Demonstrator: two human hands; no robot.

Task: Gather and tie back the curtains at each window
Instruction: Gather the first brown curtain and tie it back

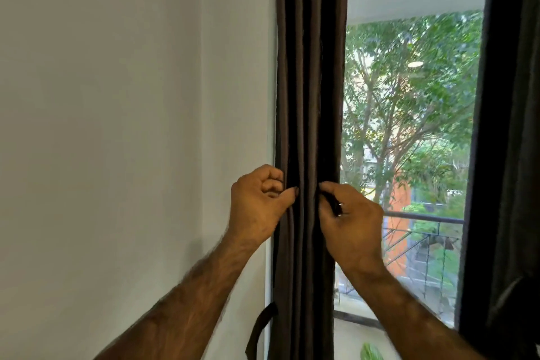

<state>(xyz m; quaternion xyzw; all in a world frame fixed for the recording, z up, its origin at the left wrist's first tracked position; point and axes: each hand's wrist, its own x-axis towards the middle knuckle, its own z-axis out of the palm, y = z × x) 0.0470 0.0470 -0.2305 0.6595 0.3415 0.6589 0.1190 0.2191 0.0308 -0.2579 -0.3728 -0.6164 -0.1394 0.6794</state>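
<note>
From the head view, a dark brown curtain (306,96) hangs gathered into a narrow column of folds at the left edge of the window (409,126), just beside the white wall (117,126). The left hand (257,202) is at the curtain's left edge, fingers curled, thumb and forefinger pinching a fold. The right hand (347,219) is at the curtain's right edge, fingers curled round a dark strap (333,203); it seems to be a tie-back, though only a short piece shows between the fingers. The two hands sit level with each other, the bunched folds between them.

Lower down, a second dark strip (260,330) hangs loose off the curtain's left edge against the wall. Another dark curtain (508,155) hangs at the window's right edge. Through the glass there are trees (409,82), a balcony railing (423,218) and an orange building behind. A green leaf (371,352) shows at the bottom, near the sill.
</note>
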